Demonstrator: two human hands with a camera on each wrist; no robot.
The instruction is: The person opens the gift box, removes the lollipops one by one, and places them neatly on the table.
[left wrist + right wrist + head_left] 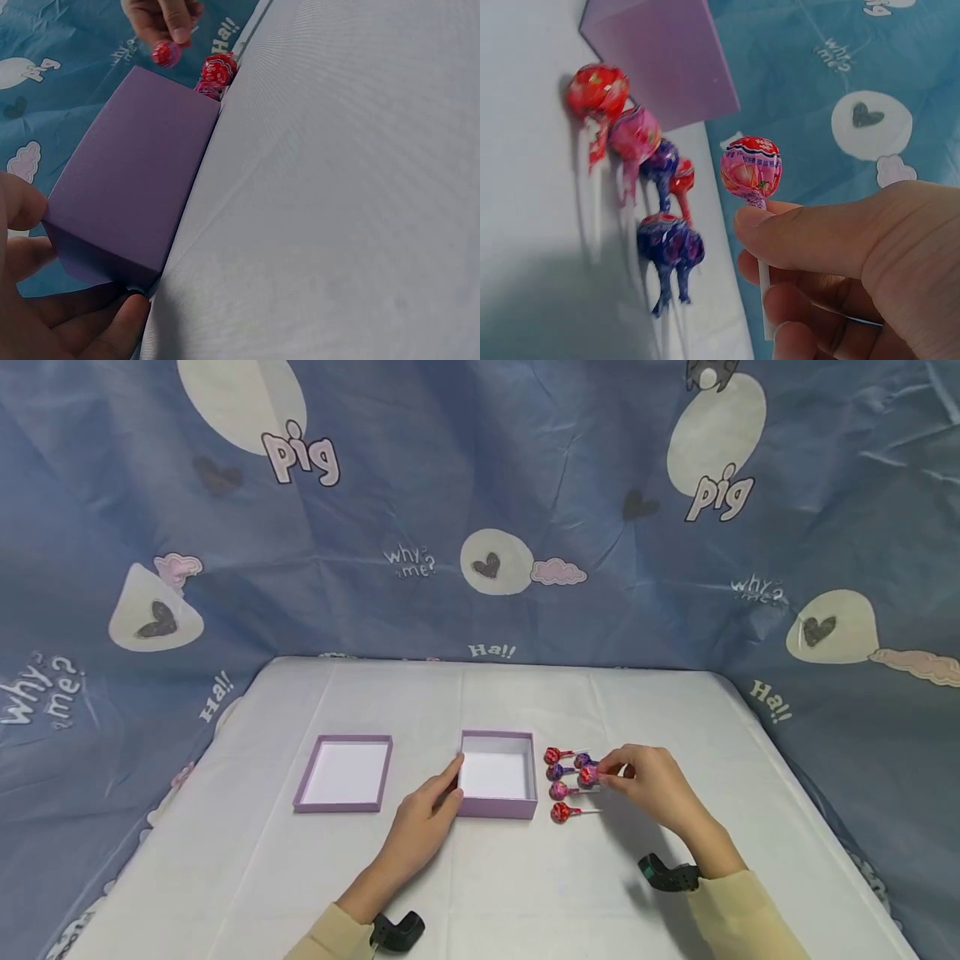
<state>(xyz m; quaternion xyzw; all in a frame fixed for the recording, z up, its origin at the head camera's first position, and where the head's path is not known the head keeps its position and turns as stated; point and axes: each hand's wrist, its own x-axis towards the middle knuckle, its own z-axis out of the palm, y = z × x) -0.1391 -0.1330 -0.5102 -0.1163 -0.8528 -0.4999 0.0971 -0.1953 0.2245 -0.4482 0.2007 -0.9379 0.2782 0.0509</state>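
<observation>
A pink-wrapped lollipop point(751, 169) sits pinched by its white stick in the right hand point(654, 787), thumb curled over the stick and the fingers folded beneath, so the grip is closed on it and the sweet is lifted just above the table, right of the open box. Below and beside it lie the other lollipops point(561, 783) in a loose cluster on the cloth, red, pink and purple heads with their sticks pointing toward the right hand; they rest just beside the right wall of the lilac box point(498, 774). That box stands open, white inside, and the left hand point(427, 814) rests against its near left corner, fingers fairly straight along the wall and the thumb low at the base, a loose grip that steadies the box without wrapping it. Well to the left of the box lies its lilac lid point(344, 773), turned up with its white inside showing, apart from everything else. All of this sits on a table point(480, 885) covered in a white cloth with faint fold lines. Behind and round the sides hangs a creased blue curtain point(480, 510) printed with cream shapes, dark hearts, pink clouds and words such as "pig", "Ha!!" and "why me?". Cream sleeves cover both forearms, each with a black wrist mount.
</observation>
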